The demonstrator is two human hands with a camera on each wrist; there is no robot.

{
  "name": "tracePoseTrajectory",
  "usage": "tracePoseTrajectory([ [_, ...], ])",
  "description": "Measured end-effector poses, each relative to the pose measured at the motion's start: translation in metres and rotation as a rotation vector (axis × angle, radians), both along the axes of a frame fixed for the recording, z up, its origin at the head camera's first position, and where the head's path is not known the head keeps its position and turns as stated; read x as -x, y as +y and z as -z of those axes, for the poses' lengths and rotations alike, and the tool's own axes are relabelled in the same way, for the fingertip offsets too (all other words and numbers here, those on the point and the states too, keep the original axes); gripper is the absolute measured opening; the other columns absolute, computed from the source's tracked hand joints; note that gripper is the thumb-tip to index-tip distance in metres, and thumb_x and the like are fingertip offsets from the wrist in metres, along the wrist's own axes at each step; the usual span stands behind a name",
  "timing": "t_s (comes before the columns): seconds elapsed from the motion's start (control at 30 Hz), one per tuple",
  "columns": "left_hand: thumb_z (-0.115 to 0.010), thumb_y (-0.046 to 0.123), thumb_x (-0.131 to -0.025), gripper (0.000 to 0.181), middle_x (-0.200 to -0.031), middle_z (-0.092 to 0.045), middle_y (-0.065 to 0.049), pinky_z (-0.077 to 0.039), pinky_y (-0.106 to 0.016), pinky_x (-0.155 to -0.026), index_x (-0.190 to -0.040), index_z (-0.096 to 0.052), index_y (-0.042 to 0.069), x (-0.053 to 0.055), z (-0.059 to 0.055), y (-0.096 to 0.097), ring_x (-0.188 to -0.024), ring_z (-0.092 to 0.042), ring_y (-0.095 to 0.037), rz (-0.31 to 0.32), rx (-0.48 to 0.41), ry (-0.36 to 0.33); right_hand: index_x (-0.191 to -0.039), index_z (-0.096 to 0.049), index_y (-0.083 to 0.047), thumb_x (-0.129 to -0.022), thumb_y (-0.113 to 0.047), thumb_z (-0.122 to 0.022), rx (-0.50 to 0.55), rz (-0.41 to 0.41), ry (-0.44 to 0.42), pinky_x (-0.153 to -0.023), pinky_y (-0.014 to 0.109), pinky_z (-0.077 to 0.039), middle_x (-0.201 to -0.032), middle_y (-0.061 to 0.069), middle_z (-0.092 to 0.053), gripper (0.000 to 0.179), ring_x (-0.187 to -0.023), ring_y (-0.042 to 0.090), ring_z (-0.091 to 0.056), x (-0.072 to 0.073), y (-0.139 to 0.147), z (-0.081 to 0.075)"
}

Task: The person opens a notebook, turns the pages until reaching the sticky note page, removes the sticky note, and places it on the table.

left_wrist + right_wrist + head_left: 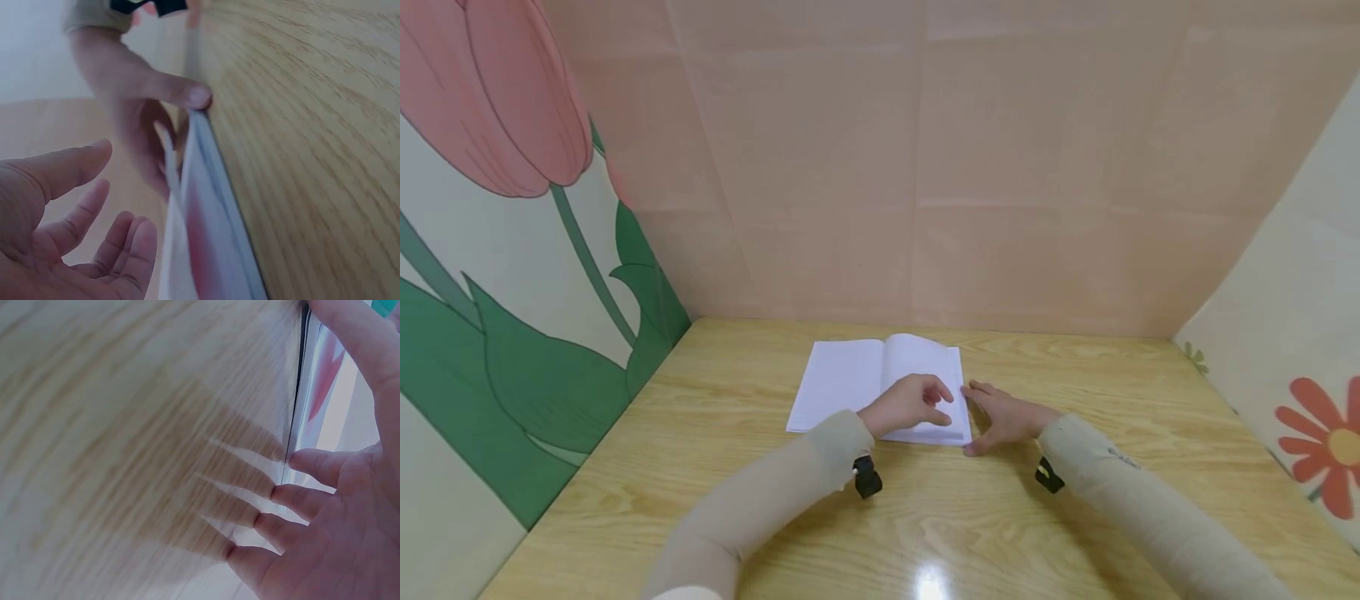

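Note:
An open notebook (842, 379) with white pages lies on the wooden table; its right-hand page bows up beside the spine. Over that right page hovers my left hand (913, 402), fingers loosely bent and nothing between them. My right hand (1011, 417) is at the notebook's right side, thumb at the near corner and fingers spread toward the far end. In the left wrist view the right thumb (199, 97) meets the corner, and a page (178, 231) stands apart from those beneath. The right wrist view shows the fingertips (303, 459) at the table surface, along the cover's edge.
The wood-grain table (700, 483) spreads around the notebook. Behind it rises a plain pinkish backdrop (820, 183). A tulip-printed panel (497, 275) borders the left side, and a flower-printed one (1277, 333) the right. Both wrists carry small black devices (867, 477).

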State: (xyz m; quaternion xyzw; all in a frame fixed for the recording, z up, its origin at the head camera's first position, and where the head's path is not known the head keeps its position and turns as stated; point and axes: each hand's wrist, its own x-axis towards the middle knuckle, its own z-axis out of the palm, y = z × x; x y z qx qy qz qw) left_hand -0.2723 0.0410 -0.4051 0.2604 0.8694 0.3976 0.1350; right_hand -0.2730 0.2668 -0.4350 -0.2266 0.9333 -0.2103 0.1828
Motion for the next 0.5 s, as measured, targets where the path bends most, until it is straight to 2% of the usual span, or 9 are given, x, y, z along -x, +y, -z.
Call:
tracePoseTrajectory([
  [0.23,-0.080,0.014,-0.078,0.026,-0.089,-0.061,-0.003,-0.042,-0.021,-0.067,-0.100,-0.069,0.010,0.007,0.012,0.010,-0.077,-0.051,-0.010,0.002,0.097,-0.008,-0.152,-0.019,0.003,-0.074,-0.047,-0.080,0.002,-0.008,0.013,-0.110,0.067,-0.017,-0.157,0.028,-0.011,0.110,-0.143,0.049,-0.011,0.001,0.000,0.000],
  [0.5,-0.082,0.016,-0.077,0.023,-0.082,-0.059,0.005,-0.043,-0.020,-0.067,-0.095,-0.068,0.012,0.010,0.020,0.017,-0.074,-0.052,-0.008,0.010,0.212,0.015,-0.151,-0.019,0.003,-0.074,-0.047,-0.080,-0.002,-0.019,0.023,-0.110,0.066,-0.018,-0.156,0.030,-0.012,0.110,-0.143,0.050,-0.012,0.000,0.000,0.001],
])
